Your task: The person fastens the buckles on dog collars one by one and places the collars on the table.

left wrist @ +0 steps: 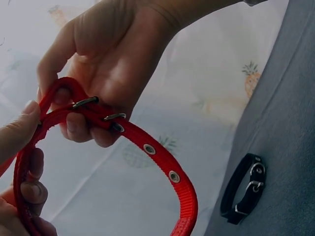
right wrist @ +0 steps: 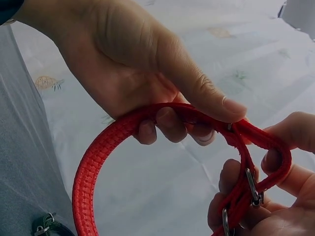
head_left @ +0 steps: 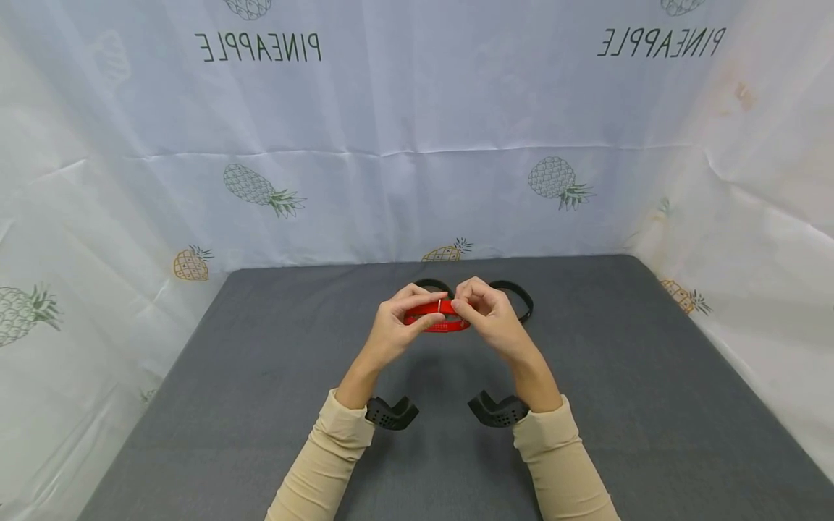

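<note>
A red collar [head_left: 446, 326] with metal eyelets and a buckle [left wrist: 86, 102] is held up above the table, bent into a loop. My left hand [head_left: 393, 324] pinches it at the buckle end, where the strap bulges into a small loop around a fingertip. On the other side my right hand [head_left: 493, 320] grips the band, thumb on top and fingers curled beneath, close to the buckle [right wrist: 252, 186]. The strap passes through the metal parts; how far its tip goes is hidden by the fingers.
Two black collars lie on the grey table [head_left: 274, 376] behind the hands: one black collar [head_left: 433, 283] partly hidden by the left hand, another black collar [head_left: 527, 297] beyond the right. A pineapple-print curtain [head_left: 404, 108] encloses the back and sides. Black mounts sit at both wrists.
</note>
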`<state>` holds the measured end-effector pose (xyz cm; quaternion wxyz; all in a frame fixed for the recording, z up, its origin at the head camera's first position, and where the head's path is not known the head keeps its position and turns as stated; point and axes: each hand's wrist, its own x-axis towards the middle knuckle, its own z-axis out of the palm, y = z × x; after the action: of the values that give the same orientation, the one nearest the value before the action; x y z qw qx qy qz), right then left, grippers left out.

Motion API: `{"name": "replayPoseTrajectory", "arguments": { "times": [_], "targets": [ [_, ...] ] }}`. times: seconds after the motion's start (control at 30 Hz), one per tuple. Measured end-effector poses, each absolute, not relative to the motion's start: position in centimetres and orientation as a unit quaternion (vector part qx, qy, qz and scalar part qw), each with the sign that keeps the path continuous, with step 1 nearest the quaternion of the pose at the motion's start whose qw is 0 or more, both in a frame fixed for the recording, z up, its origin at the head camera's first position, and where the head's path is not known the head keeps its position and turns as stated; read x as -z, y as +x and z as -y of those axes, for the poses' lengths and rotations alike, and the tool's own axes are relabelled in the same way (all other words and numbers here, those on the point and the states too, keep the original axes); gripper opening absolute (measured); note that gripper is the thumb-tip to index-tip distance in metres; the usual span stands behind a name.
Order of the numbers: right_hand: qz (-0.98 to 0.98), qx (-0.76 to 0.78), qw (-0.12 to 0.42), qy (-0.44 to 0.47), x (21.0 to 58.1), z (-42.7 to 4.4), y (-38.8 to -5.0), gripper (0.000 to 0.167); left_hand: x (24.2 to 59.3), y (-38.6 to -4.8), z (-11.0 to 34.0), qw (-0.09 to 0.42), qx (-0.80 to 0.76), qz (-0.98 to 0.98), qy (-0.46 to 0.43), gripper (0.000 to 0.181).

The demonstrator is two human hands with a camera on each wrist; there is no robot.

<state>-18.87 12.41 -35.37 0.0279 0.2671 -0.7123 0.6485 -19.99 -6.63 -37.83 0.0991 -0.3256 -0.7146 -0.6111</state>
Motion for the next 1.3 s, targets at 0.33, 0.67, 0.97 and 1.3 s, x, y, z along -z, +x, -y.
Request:
{"name": "replayPoseTrajectory", "arguments": {
  "times": [0.33,0.67,0.97,1.3],
  "targets": [
    [0.706,-0.666,-0.011,0.24,35.6,-13.1,-19.3,0.005,37.8,-20.1,6.7,0.08,0.609,0.716,-0.332,0.038],
    [0.696,-0.665,-0.086,0.257,36.2,-14.4,-20.2,0.026,37.6,-20.2,6.7,0.081,0.631,0.703,-0.317,0.033],
    [0.689,-0.663,-0.093,0.277,36.2,-14.6,-20.3,0.025,37.5,-20.2,6.8,0.082,0.639,0.697,-0.315,0.031],
    [0.698,-0.667,-0.086,0.246,36.0,-14.3,-20.1,0.021,37.5,-20.1,6.9,0.066,0.644,0.695,-0.313,0.03]
  ]
}}
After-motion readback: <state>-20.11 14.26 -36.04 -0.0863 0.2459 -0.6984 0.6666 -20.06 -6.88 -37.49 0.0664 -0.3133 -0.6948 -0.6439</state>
